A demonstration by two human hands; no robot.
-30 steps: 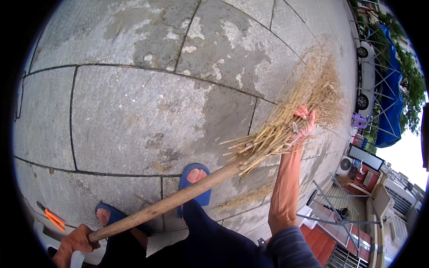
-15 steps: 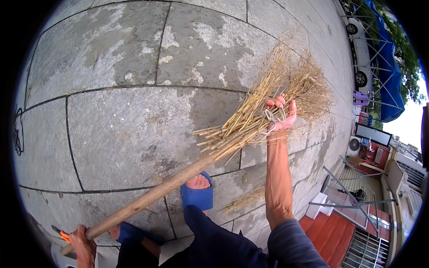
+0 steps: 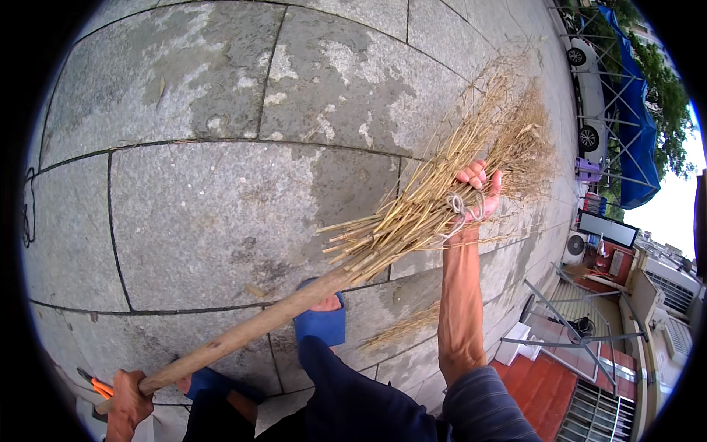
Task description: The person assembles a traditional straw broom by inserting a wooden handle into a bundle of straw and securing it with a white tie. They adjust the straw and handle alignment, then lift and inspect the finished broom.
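Observation:
My left hand (image 3: pixel 128 404) is closed around the lower part of a long wooden handle (image 3: pixel 250 333), which slants up to the right. At its upper end, dry straw-coloured stalks (image 3: pixel 401 221) lie around the wood, their cut ends toward the handle and their feathery tips (image 3: pixel 519 140) pointing away. My right hand (image 3: pixel 482 191) grips the bundle from the right side, fingers curled over the stalks. A pale looped cord (image 3: pixel 465 206) lies at that palm and wrist; whether it is tied around the stalks is hidden. Orange-handled pliers (image 3: pixel 99 384) lie beside my left hand.
Grey stone paving (image 3: pixel 213 214) spreads under me, with a small heap of stalks (image 3: pixel 401 328) near my blue slipper (image 3: pixel 322 324). A dark cord (image 3: pixel 29 210) lies at the far left. Red steps (image 3: pixel 541 398), a metal frame (image 3: pixel 571 342) and a parked car (image 3: pixel 591 103) are at the right.
My right hand has shifted slightly right with the bundle. The stalks, which spread in two tufts with a gap between, now lie closer together. My left hand keeps its hold on the handle.

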